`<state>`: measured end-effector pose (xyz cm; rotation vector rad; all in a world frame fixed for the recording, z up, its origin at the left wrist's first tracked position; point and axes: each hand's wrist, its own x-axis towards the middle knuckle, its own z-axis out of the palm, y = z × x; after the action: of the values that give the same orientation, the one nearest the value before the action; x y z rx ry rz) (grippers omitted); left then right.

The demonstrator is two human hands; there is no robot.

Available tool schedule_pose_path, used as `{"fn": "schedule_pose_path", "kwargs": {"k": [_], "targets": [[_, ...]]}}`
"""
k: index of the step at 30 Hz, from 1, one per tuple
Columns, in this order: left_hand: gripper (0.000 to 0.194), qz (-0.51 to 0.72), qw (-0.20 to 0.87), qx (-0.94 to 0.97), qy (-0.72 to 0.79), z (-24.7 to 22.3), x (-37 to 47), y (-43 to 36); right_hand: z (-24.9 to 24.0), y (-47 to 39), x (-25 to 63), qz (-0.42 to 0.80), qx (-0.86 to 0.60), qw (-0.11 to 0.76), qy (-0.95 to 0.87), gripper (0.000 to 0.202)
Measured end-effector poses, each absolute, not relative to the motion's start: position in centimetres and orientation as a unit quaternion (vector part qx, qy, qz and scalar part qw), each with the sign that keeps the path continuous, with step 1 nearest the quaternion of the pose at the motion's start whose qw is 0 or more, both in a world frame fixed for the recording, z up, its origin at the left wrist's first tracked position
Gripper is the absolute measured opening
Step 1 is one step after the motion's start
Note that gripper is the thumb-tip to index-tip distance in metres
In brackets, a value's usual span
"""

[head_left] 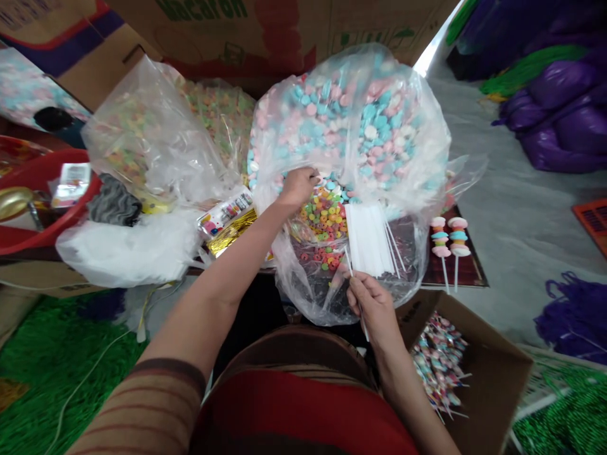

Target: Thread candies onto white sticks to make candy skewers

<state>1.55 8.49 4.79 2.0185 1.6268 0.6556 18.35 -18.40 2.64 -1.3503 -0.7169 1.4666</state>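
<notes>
My right hand (374, 297) pinches a thin white lollipop stick (348, 260), held upright and slightly tilted. My left hand (300, 186) is at the mouth of a large clear bag (427, 133) of pink, blue and white candies (379, 123). Its fingers are closed by the loose candies, and what they hold is too small to make out. Just below that hand lies a heap of colourful ring candies (325, 218). To its right is a bundle of white sticks (368, 240). Two candy skewers (449, 237), stacked with pink, blue and ring candies, lie at the table's right end.
An open cardboard box (502, 373) with wrapped skewers (440, 360) stands low at the right. At the left are a bag of ring candies (137, 136), gold twist ties (232, 232), clear wrappers (126, 249) and a red basin (92, 189). A carton (284, 31) stands behind.
</notes>
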Motion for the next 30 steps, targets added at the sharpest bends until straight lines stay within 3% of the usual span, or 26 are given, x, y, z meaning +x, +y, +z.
{"fn": "schedule_pose_path", "kwargs": {"k": [11, 19, 26, 30], "targets": [[0.035, 0.100, 0.108, 0.777, 0.612, 4.5, 3.0, 9.1, 2.6, -18.7, 18.8, 0.589, -0.554, 0.509, -0.295, 0.040], [0.037, 0.094, 0.083, 0.791, 0.599, 5.3, 3.1, 7.7, 2.4, -19.1, 18.7, 0.584, -0.548, 0.511, -0.313, 0.038], [0.035, 0.255, 0.201, 0.688, 0.650, 5.7, 1.6, 8.4, 3.2, -19.4, 19.1, 0.567, -0.550, 0.532, -0.305, 0.034], [0.022, 0.389, 0.371, 0.590, 0.602, 6.6, 0.2, 6.0, 3.2, -19.4, 19.0, 0.561, -0.553, 0.538, -0.301, 0.035]]}}
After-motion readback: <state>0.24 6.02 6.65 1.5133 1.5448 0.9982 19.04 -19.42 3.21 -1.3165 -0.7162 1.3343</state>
